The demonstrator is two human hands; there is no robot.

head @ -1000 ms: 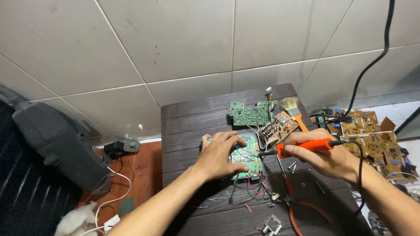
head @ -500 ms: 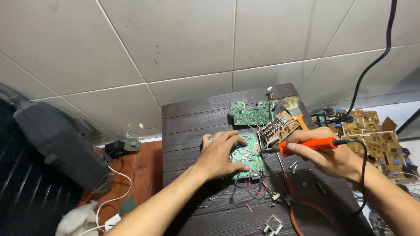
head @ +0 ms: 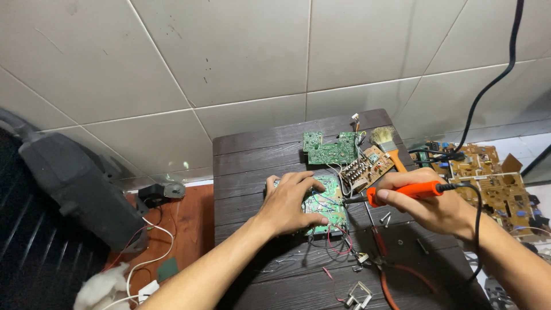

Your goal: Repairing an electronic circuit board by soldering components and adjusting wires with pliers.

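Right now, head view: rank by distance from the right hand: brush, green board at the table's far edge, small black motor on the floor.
From the right hand, which holds the orange soldering iron:
1. Brush, just beyond the hand, toward the wall.
2. Green board, farther left at the table's far edge.
3. Black motor, off the table on the left, farthest.

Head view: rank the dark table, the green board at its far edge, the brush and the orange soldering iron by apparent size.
1. Dark table
2. Green board
3. Soldering iron and brush: too close to rank, as the right hand covers part of the iron.
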